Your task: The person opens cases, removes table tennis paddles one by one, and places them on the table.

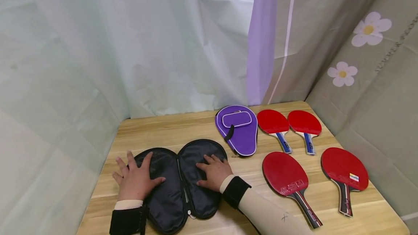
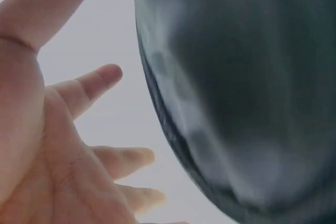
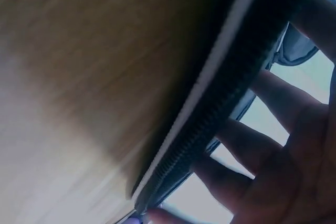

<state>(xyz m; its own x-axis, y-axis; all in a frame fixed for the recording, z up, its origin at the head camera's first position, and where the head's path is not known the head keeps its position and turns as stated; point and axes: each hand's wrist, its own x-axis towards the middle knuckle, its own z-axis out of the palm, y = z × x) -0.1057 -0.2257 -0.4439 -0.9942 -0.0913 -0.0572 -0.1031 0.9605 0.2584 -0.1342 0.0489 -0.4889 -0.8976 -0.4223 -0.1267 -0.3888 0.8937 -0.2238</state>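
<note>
A black paddle-shaped zip case point(image 1: 168, 206) lies spread wide on the table, its two halves side by side with the dark lining facing up. My left hand point(image 1: 137, 180) is at the outer edge of the left half, fingers spread, the thumb over the lining. In the left wrist view its straight fingers show beside the case's curved rim point(image 2: 168, 129). Over the right half is my right hand point(image 1: 215, 173), fingers apart and slightly bent. The right wrist view shows those fingertips right at the zippered edge point(image 3: 194, 108). Neither hand grips anything.
Beyond the case lies a purple paddle case point(image 1: 243, 139) with white piping. To its right are two red table tennis paddles point(image 1: 272, 120) with blue handles. Nearer, two larger red paddles point(image 1: 284, 171) with dark handles lie on the wooden table point(image 1: 156, 130). Curtains point(image 1: 183, 46) hang behind.
</note>
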